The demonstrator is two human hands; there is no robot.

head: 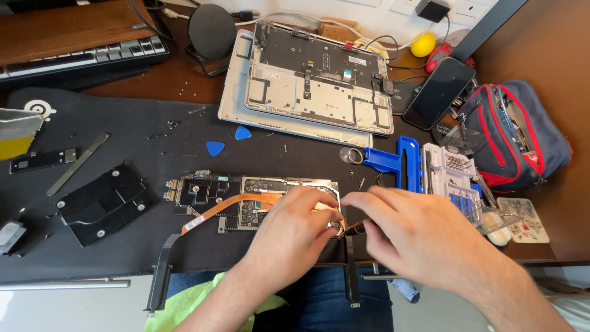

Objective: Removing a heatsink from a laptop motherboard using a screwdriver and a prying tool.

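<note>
A laptop circuit board [221, 197] with black shields and an orange flex cable [215, 212] lies on the black mat [123, 135]. My left hand [295, 224] rests on the board's right end, fingers curled around a small metal part [335, 226]. My right hand [405, 230] meets it from the right and grips a thin dark screwdriver [354, 229], its tip at that metal part. The board's right edge is hidden under both hands.
An opened silver laptop shell [307, 86] lies behind. A blue and clear bit kit [442, 172], a phone [439, 92], a red and blue pouch [516, 135], a black plate [104, 203], two blue picks [227, 141], a metal spudger [77, 163] and loose screws surround the board.
</note>
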